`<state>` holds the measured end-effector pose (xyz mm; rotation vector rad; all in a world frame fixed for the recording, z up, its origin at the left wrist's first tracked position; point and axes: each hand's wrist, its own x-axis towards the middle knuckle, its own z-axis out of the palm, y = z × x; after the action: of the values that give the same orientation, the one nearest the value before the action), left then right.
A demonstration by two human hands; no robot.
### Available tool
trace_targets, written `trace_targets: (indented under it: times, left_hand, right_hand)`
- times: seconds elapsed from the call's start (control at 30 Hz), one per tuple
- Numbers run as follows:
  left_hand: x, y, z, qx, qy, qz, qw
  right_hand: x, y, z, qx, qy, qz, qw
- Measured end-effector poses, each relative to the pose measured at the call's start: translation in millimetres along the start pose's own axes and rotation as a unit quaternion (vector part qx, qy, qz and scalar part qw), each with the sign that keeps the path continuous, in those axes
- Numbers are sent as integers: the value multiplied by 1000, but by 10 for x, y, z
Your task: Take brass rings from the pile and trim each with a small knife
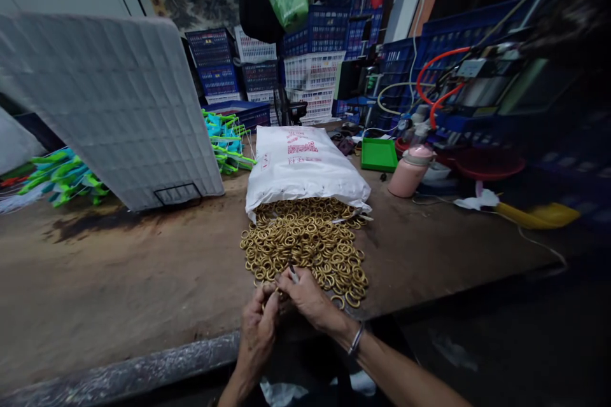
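Observation:
A heap of brass-coloured rings spills from the mouth of a white sack onto the table. At the heap's near edge, my left hand is closed in a pinch on a ring, mostly covered by the fingers. My right hand touches the left fingertips and grips a small thin tool with a pale shaft and a dark end; its exact kind is hard to make out. A metal bracelet circles the right wrist.
A tall grey padded panel stands on the left, with green and blue plastic pieces behind it. To the right are a green tray, a pink bottle and a yellow scoop-like piece. Stacked crates rise at the back.

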<state>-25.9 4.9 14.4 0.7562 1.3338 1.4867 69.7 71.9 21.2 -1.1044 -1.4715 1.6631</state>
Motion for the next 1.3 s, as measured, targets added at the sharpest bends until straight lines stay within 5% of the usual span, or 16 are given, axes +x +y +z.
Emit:
trace_targets:
  times: [0.17, 0.5, 0.73, 0.87, 1.3]
  left_hand:
    - [24, -45, -50, -14, -33, -87, 996]
    - [-3, 88, -43, -132, -56, -98, 985]
    - [12, 140, -80, -140, -29, -82, 986]
    - [5, 151, -111, -130, -33, -77, 988]
    - [4, 123, -105, -92, -18, -55, 994]
  right_hand:
    - [15, 28, 20, -33, 12, -9, 999]
    - [42, 53, -16, -133, 16, -83, 988]
    - [-148, -35, -35, -419, -56, -195, 885]
    - [-184, -98, 3, -473, -60, -188, 859]
    - [-151, -76, 21, -473, -57, -159, 865]
